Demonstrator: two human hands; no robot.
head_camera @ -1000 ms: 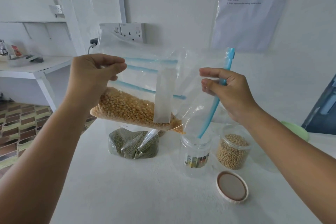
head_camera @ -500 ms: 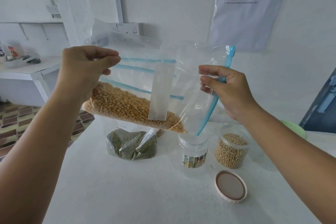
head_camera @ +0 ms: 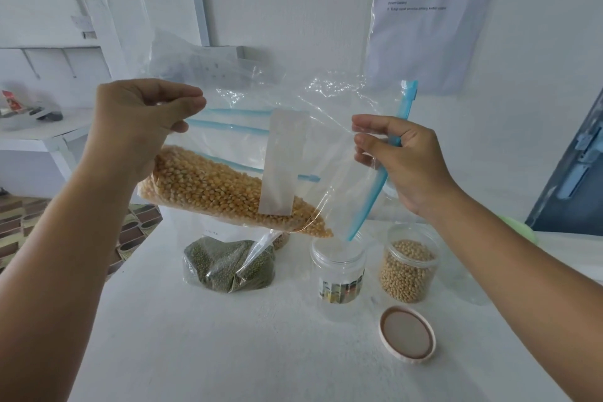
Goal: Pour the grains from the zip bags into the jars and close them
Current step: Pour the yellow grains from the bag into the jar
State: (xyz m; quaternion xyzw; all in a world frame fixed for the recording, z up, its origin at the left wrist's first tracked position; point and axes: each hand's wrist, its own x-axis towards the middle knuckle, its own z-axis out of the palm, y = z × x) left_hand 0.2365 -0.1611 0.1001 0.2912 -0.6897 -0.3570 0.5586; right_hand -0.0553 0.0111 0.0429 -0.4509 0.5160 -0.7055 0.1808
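Both hands, L (head_camera: pixel 143 127) & R (head_camera: pixel 404 160), pinch corn bag (head_camera: pixel 248 173) tilted above empty jar (head_camera: pixel 337 268).

printed sheet (head_camera: pixel 430 13) on the wall above the table's far right; text too small to read. side shelf (head_camera: pixel 42 134) at left holds small items, possibly packets. patterned floor tiles (head_camera: pixel 19 225) beyond the table's left edge.

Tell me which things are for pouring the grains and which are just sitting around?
For the job: corn bag, left hand, right hand, empty jar, soybean jar, lid, mung bean bag.
Lying about: wall notice, side shelf.
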